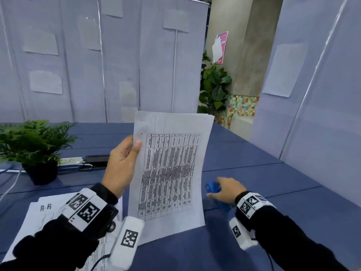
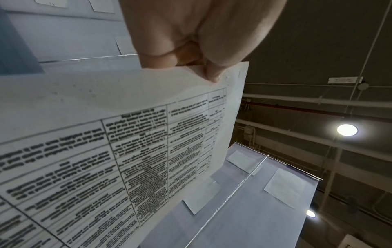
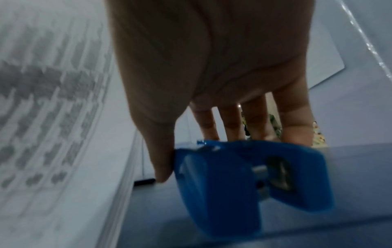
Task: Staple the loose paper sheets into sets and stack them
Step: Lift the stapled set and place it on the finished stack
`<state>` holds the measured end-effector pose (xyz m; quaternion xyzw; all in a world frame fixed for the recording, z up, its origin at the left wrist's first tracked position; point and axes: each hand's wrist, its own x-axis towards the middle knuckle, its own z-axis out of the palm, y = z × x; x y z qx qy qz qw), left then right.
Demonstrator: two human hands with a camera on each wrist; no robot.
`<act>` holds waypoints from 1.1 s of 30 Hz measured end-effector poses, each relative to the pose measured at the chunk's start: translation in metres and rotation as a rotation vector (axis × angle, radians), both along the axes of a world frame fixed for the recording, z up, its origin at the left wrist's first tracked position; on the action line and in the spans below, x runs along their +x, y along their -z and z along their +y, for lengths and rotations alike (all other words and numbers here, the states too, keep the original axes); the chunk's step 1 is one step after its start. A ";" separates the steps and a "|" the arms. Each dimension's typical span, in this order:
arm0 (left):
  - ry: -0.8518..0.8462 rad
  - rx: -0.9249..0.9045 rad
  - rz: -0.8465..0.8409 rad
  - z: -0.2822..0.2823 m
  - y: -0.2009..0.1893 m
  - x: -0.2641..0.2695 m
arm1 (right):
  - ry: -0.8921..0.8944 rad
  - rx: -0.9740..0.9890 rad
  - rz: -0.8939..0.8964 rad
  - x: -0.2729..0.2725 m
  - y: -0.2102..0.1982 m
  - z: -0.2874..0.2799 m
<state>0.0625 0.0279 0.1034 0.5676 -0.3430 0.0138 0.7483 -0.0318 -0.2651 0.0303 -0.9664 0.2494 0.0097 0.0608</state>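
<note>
My left hand (image 1: 125,163) holds a set of printed sheets (image 1: 170,173) upright, its bottom edge on the blue table (image 1: 263,153). The thumb pinches the left margin near the top; in the left wrist view the thumb (image 2: 212,73) presses on the sheets (image 2: 127,151). My right hand (image 1: 224,189) reaches down over a blue stapler (image 1: 212,187) on the table just right of the sheets. In the right wrist view the thumb and fingers of that hand (image 3: 212,83) grip the stapler (image 3: 244,176) from both sides. More printed papers (image 1: 48,212) lie flat at the lower left, partly hidden under my left sleeve.
A potted fern (image 1: 33,145) stands at the table's left. Behind it lie a white power strip (image 1: 71,160) and a black device (image 1: 95,162). White partition panels (image 1: 97,55) close off the back and right side. A leafy plant (image 1: 213,89) stands beyond the table.
</note>
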 end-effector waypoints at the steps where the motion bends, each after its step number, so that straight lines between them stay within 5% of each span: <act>1: 0.000 -0.003 0.000 0.000 0.000 -0.001 | 0.002 0.008 0.072 0.000 0.008 0.000; 10: -0.043 -0.017 0.019 0.008 -0.003 -0.006 | -0.023 0.041 0.261 0.000 0.025 0.003; 16: -0.077 -0.044 0.013 0.024 -0.022 -0.005 | -0.342 0.554 -0.039 0.000 -0.009 0.028; 19: -0.122 -0.087 0.007 0.045 -0.039 0.004 | -0.384 0.764 -0.285 0.002 -0.027 0.059; 22: -0.238 -0.073 0.008 0.074 -0.055 0.026 | -0.400 0.892 -0.346 0.002 -0.039 0.095; 24: -0.352 0.068 -0.048 0.099 -0.060 0.047 | -0.427 0.948 -0.344 0.004 -0.041 0.118; 28: -0.668 0.706 -0.238 0.154 -0.055 0.085 | -0.446 1.141 -0.273 0.006 -0.026 0.171; 33: -0.671 1.210 -0.129 0.200 -0.009 0.105 | -0.483 1.172 -0.107 0.014 0.014 0.212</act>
